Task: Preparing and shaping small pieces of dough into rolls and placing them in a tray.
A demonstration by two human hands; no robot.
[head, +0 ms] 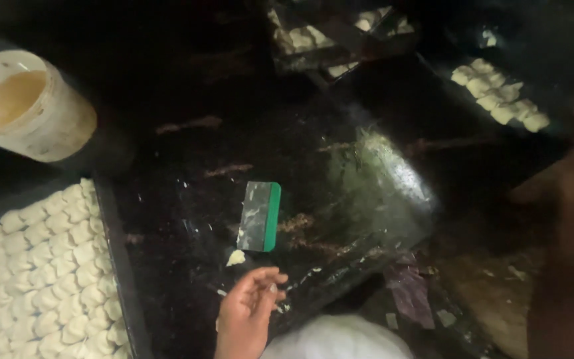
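My left hand [247,309] reaches in from the bottom edge, fingers loosely curled and apart, holding nothing. It hovers just below a small lump of dough [236,257] and a flat scraper [259,216] with a green edge, which lies on the dark, dough-smeared counter [187,173]. A large blurred brown shape at the right edge looks like my right arm [566,233]. Its hand is too blurred to read.
A white bucket [28,106] of brownish liquid stands at top left. A tray [117,266] packed with several rows of pale dumplings fills the bottom left. More dumplings [499,100] lie at top right. A shiny plastic sheet [380,186] lies right of the scraper.
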